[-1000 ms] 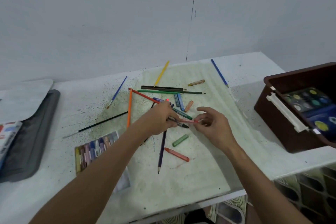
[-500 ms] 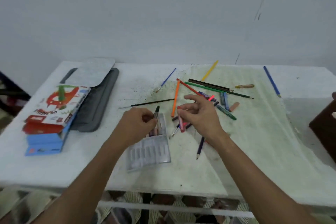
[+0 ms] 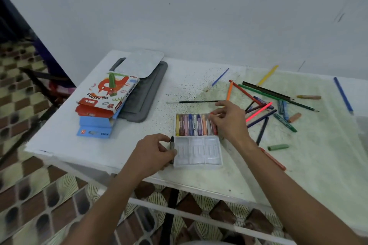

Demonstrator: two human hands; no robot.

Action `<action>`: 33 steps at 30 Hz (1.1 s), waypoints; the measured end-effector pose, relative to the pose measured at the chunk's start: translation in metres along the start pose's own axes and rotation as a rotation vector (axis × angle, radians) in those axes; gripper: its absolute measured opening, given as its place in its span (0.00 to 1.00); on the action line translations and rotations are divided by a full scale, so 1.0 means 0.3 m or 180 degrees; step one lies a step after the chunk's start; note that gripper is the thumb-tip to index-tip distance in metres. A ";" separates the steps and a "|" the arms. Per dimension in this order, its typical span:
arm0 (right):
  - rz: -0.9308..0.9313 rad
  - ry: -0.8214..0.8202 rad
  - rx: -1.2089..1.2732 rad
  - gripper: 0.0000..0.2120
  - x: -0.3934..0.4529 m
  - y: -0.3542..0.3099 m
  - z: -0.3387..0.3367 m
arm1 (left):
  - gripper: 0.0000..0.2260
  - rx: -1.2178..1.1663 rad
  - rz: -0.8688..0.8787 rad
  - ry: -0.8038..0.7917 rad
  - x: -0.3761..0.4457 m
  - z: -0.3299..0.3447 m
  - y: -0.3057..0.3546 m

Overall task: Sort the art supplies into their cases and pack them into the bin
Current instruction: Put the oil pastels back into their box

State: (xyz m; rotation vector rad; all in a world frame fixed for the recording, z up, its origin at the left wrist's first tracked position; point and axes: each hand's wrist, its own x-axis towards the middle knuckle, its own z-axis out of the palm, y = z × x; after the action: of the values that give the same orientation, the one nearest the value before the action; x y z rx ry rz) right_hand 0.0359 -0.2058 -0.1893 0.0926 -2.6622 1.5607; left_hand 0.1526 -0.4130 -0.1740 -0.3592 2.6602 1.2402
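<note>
A clear plastic pastel tray (image 3: 198,152) lies open on the white table (image 3: 65,137), with several oil pastels (image 3: 191,125) lined up in its far half. My right hand (image 3: 229,119) pinches a red pastel (image 3: 212,123) at the right end of that row. My left hand (image 3: 154,152) grips a black pastel (image 3: 172,146) upright just left of the tray's empty near half. Loose coloured pencils (image 3: 258,93), pastels and brushes lie scattered to the right on a pale green mat (image 3: 308,145).
A red and white oil pastels box (image 3: 108,93) rests on a blue box (image 3: 95,128) at the left, beside a grey tray with a pale lid (image 3: 139,64). A green pastel (image 3: 277,147) and a blue pencil (image 3: 343,94) lie to the right. Table's front edge is near my wrists.
The view swung left, so the brown bin has left the frame. My right hand carried the red pastel to the tray's row. My left hand lowered the black pastel beside the tray.
</note>
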 end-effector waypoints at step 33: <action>-0.0693 -0.1017 -0.0843 0.24 -0.037 0.052 -0.101 | 0.11 0.0740 0.0435 -0.0272 0.056 -0.002 0.010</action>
State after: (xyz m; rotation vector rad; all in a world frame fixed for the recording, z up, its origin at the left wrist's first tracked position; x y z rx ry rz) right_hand 0.0464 -0.1715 -0.1888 0.6451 -2.9430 1.2045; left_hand 0.1358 -0.4139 -0.1759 -0.0889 2.7533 0.9411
